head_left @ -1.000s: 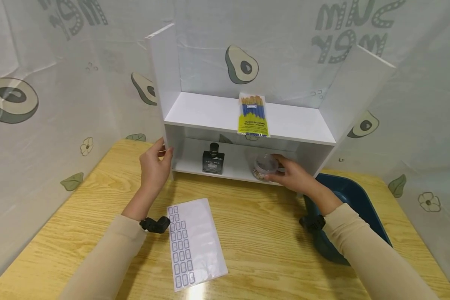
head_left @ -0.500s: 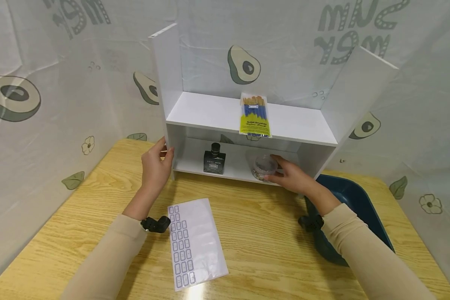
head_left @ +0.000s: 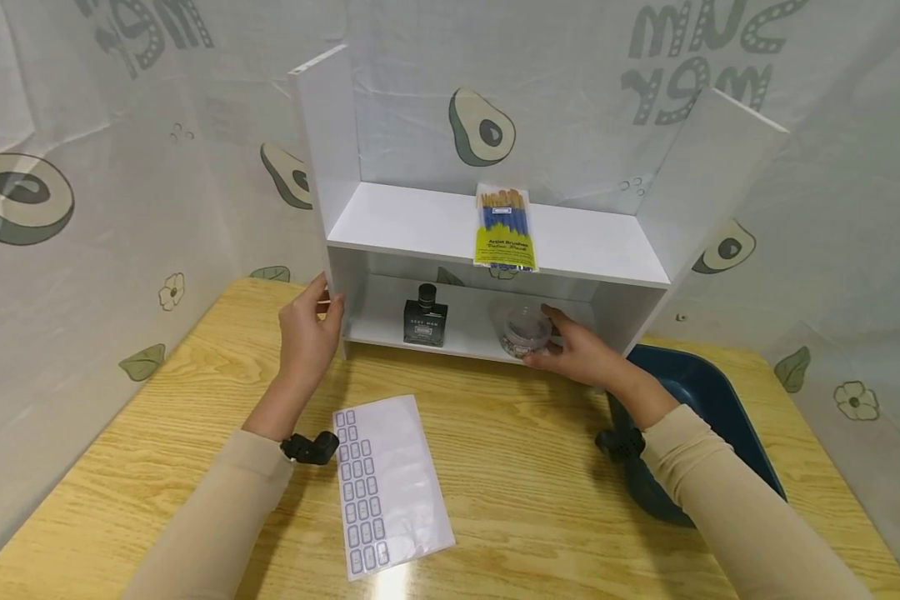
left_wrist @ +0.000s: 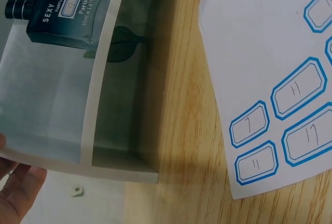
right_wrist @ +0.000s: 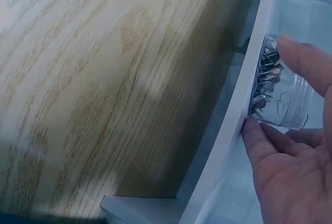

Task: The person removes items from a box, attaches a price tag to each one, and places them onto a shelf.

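At the left end of a small white shelf unit (head_left: pixel 420 221), my left hand (head_left: pixel 311 329) grips the side panel between thumb and fingers. On the lower board my right hand (head_left: pixel 577 354) holds a clear round jar (head_left: pixel 525 329), thumb on one side and fingers on the other. Small metallic pieces fill part of the jar (right_wrist: pixel 270 79), which stands close to the board's front edge. To its left a dark square perfume bottle (head_left: pixel 424 321) stands upright with a small label on its front. A pack of artist brushes (head_left: pixel 505 229) lies on the upper board, its end jutting past the edge.
A sheet of numbered label stickers (head_left: pixel 401 492) lies on the wooden table (head_left: pixel 525 467) before the shelf. A dark blue bin (head_left: pixel 720 408) stands at the right, partly under my right forearm. Behind the shelf hangs a printed curtain (head_left: pixel 405 100).
My right hand and the jar have shifted slightly left along the lower board. The left hand keeps its hold on the side panel. Bottle and brush pack stay in place.
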